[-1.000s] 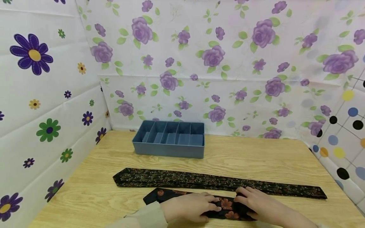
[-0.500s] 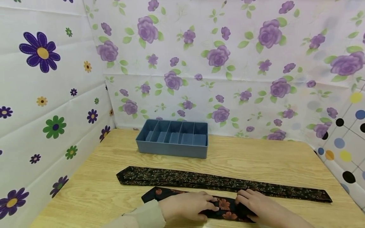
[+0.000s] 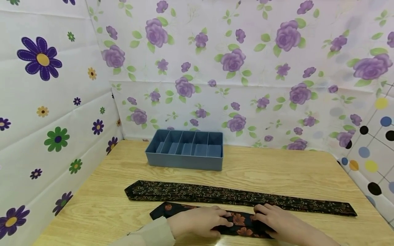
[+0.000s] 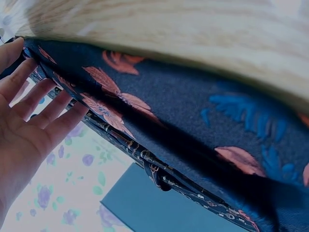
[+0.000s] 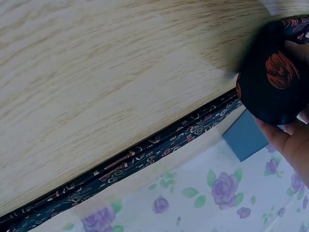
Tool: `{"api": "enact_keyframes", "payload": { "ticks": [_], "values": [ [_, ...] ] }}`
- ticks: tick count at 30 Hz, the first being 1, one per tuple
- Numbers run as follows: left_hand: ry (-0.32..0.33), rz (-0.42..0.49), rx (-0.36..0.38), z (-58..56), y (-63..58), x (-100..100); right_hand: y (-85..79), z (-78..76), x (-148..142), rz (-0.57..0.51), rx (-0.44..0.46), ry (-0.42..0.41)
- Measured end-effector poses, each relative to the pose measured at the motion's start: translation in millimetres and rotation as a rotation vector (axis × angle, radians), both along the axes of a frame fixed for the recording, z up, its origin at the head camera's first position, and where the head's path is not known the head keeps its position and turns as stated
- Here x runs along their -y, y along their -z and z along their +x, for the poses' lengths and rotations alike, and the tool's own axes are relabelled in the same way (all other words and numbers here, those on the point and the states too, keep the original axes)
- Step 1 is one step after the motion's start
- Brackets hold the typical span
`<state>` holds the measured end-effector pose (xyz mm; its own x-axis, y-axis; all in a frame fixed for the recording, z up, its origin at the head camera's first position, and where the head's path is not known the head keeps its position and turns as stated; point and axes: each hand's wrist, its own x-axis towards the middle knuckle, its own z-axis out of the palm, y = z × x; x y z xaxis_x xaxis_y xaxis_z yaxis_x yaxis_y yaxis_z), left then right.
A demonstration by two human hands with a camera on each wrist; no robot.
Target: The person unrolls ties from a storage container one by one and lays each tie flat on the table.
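Note:
A dark necktie with orange flowers (image 3: 238, 219) lies along the front of the table, its pointed end to the left. My left hand (image 3: 201, 220) lies on its middle, and in the left wrist view the extended fingers (image 4: 43, 104) touch the tie along one edge. At the right end, my right hand (image 3: 274, 220) grips a rolled-up part of this necktie (image 5: 277, 92), with thumb and fingers around the roll. Just behind, a second black necktie with a small gold pattern (image 3: 221, 194) is stretched out flat across the table.
A blue-grey box with several compartments (image 3: 184, 161) stands at the back of the wooden table (image 3: 277, 167), left of the middle. Flower-printed cloth (image 3: 197, 71) hangs behind the table, with more patterned cloth at both sides.
The flowered necktie has slid slightly left, and both hands have shifted a little left with it. The patterned necktie and the box stay in place; the head view has shifted slightly.

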<state>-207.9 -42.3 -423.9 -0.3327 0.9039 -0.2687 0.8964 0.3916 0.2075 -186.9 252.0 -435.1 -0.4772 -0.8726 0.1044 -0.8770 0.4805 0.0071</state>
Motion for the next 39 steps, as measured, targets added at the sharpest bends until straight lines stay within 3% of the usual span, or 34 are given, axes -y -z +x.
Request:
{"api": "enact_keyframes", "payload": {
  "ticks": [8,17,21,27,39],
  "values": [
    [-0.016,0.025,0.016,-0.3,-0.1,7.6,0.1,0.6,1.9,0.009,-0.040,-0.004],
    [-0.024,0.057,0.036,-1.0,0.2,15.6,-4.6,2.8,7.0,0.072,0.034,0.046],
    [-0.023,0.068,0.020,-1.6,2.3,21.3,-3.3,1.9,7.4,0.035,0.059,0.034],
    [-0.023,0.081,-0.005,-2.0,5.3,27.0,0.3,1.5,7.6,-0.046,-0.010,-0.009],
    [-0.032,0.086,0.021,-4.5,2.4,22.0,0.8,2.4,6.2,0.020,-0.097,0.026]
  ]
}}
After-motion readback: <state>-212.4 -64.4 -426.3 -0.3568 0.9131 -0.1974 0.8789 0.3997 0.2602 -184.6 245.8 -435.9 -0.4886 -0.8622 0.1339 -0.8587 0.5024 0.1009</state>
